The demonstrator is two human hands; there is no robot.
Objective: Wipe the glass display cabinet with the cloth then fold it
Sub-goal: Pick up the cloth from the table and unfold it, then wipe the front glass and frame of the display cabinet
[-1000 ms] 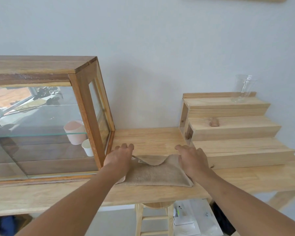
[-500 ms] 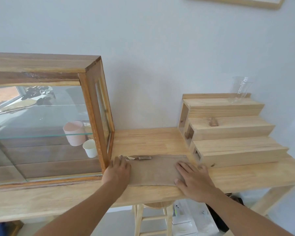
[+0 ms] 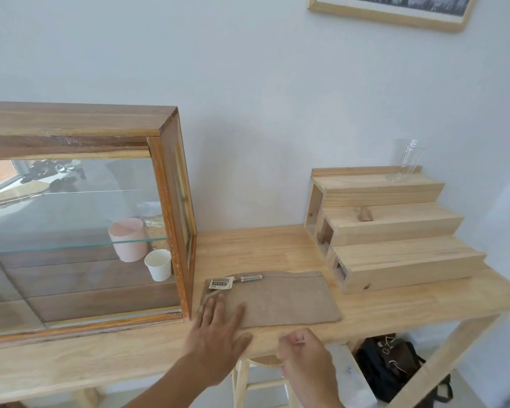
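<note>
The brown cloth point(image 3: 280, 298) lies folded flat into a rectangle on the wooden table point(image 3: 256, 248), a barcode tag showing at its far left corner. The glass display cabinet point(image 3: 80, 219) with a wooden frame stands just left of it, a pink cup and a white paper cup inside. My left hand point(image 3: 218, 334) rests flat with fingers spread on the cloth's near left corner. My right hand point(image 3: 304, 357) hovers off the cloth at the table's front edge, fingers loosely curled and holding nothing.
A stepped wooden riser point(image 3: 395, 231) stands right of the cloth, with a clear plastic cup point(image 3: 405, 160) on its top step. A wooden stool point(image 3: 262, 378) and a dark bag point(image 3: 395, 366) sit under the table. A framed picture point(image 3: 392, 10) hangs on the wall.
The cloth went from a bunched fold to a flat rectangle. My right hand lifted off it and drew back to the table's edge; my left hand slid toward the near corner.
</note>
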